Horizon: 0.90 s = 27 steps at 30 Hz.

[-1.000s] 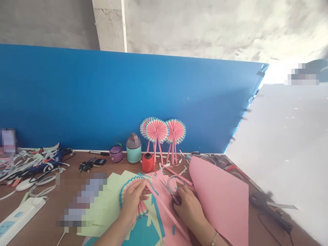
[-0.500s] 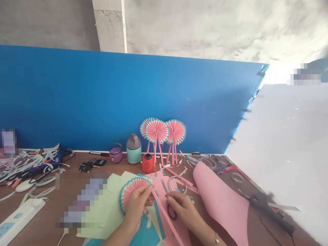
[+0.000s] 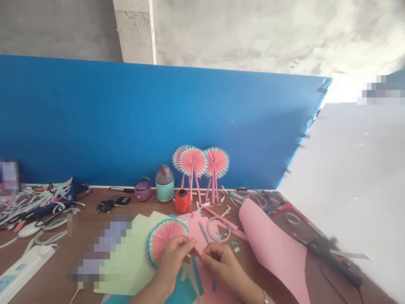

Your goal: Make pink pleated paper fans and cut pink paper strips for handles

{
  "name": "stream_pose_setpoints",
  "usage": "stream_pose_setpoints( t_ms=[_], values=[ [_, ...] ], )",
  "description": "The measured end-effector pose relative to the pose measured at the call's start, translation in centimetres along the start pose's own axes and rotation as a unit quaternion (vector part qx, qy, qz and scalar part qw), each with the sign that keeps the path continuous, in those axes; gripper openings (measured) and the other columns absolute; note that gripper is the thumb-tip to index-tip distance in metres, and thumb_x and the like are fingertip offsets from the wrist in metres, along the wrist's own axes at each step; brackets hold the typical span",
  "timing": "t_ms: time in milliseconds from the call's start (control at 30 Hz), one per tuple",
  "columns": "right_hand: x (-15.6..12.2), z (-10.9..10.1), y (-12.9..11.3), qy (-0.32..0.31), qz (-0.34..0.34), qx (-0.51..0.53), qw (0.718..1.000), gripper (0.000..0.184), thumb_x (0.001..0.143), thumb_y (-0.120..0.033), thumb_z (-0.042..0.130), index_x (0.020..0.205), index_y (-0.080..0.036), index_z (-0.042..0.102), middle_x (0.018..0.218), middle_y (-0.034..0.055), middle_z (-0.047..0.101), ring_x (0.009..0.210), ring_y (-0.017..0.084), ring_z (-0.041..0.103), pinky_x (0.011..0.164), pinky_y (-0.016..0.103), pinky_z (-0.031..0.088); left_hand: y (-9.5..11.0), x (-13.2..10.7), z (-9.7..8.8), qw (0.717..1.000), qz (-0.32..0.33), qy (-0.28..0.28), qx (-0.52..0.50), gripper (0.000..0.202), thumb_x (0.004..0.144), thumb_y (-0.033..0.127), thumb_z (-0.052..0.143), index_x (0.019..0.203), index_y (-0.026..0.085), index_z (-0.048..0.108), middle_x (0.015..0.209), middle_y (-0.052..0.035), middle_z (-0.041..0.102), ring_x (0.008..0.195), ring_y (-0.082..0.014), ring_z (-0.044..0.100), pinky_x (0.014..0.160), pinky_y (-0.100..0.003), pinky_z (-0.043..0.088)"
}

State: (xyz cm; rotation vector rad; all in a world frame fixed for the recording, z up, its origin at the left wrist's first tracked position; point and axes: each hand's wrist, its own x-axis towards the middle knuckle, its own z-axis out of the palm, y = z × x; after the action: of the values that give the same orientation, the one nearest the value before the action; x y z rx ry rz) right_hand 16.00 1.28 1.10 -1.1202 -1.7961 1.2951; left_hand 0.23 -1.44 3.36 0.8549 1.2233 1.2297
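Observation:
A pleated pink paper fan with a teal rim (image 3: 163, 241) lies half open over pale green sheets (image 3: 128, 257). My left hand (image 3: 174, 261) pinches the fan at its hub, fingers closed. My right hand (image 3: 221, 266) is pinched on the fan's pink strip handle (image 3: 196, 247), right beside my left fingers. Scissors (image 3: 204, 232) and a roll of tape (image 3: 219, 229) lie on pink paper just beyond my hands.
Finished fans (image 3: 201, 166) lean on the blue board (image 3: 126, 126). Nearby stand a red thread spool (image 3: 182, 201), a teal bottle (image 3: 165, 183) and a purple pot (image 3: 143, 190). A curled pink sheet (image 3: 275, 249) and glue gun (image 3: 332, 257) lie right; a power strip (image 3: 22, 270) and scraps left.
My right hand left the scissors on the paper and moved left to the fan's strip handle. The pink sheet at the right has curled down. The fan has opened a little wider.

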Motion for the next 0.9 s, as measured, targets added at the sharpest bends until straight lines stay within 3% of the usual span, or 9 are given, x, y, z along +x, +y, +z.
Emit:
stream_pose_setpoints(
  t_ms=[167,333,467,667,767,900],
  values=[
    [0.1,-0.5,0.1,-0.01,0.033,0.02,0.999,0.031,0.07,-0.042,0.064,0.057,-0.015,0.054,0.05,-0.003,0.05,0.048,0.008,0.042,0.048,0.02,0.034,-0.4,1.3,-1.1,0.989,-0.067,0.072,-0.108,0.03,0.06,0.042,0.074,0.066,0.015,0.063,0.061,-0.005,0.068,0.051,-0.0104,0.058,0.041,-0.016,0.035],
    [0.3,-1.1,0.8,-0.008,0.049,0.033,0.998,0.019,0.07,-0.03,0.062,0.06,-0.014,0.055,0.052,-0.0017,0.055,0.048,0.008,0.047,0.05,0.02,0.037,0.4,2.4,-2.3,0.974,-0.025,0.128,-0.183,0.029,0.054,0.033,0.079,0.069,0.013,0.065,0.064,-0.0041,0.068,0.059,-0.0126,0.063,0.046,-0.017,0.041],
    [0.4,-1.2,0.8,-0.012,0.054,0.063,0.996,0.021,0.069,-0.032,0.061,0.059,-0.015,0.054,0.051,-0.0007,0.056,0.047,0.009,0.048,0.051,0.022,0.039,1.3,2.9,-3.2,0.963,0.001,0.155,-0.222,0.025,0.051,0.027,0.081,0.065,0.013,0.065,0.061,-0.0024,0.067,0.056,-0.0108,0.061,0.047,-0.017,0.043],
    [0.4,-1.1,0.2,0.013,0.05,0.038,0.998,0.023,0.07,-0.034,0.06,0.058,-0.014,0.057,0.047,-0.0011,0.054,0.045,0.01,0.046,0.047,0.021,0.036,1.8,2.9,-3.5,0.966,0.033,0.129,-0.22,0.033,0.052,0.036,0.081,0.068,0.012,0.066,0.066,-0.0032,0.069,0.059,-0.0105,0.062,0.048,-0.016,0.044],
    [0.4,-1.1,0.1,0.058,-0.001,-0.022,0.998,0.027,0.076,-0.036,0.056,0.064,-0.014,0.066,0.055,0.0019,0.059,0.052,0.013,0.05,0.052,0.023,0.038,1.4,2.8,-3.1,0.978,0.023,0.101,-0.182,0.036,0.057,0.042,0.078,0.074,0.012,0.067,0.073,-0.0057,0.07,0.064,-0.0129,0.064,0.049,-0.017,0.046],
    [0.4,-1.1,0.7,0.112,-0.101,-0.1,0.984,0.031,0.081,-0.038,0.052,0.08,-0.016,0.073,0.062,0.0049,0.062,0.063,0.017,0.054,0.061,0.027,0.042,0.5,2.2,-2.0,0.994,-0.042,0.05,-0.083,0.039,0.064,0.042,0.074,0.086,0.01,0.067,0.076,-0.0101,0.071,0.067,-0.0177,0.068,0.049,-0.019,0.049]
  ],
)
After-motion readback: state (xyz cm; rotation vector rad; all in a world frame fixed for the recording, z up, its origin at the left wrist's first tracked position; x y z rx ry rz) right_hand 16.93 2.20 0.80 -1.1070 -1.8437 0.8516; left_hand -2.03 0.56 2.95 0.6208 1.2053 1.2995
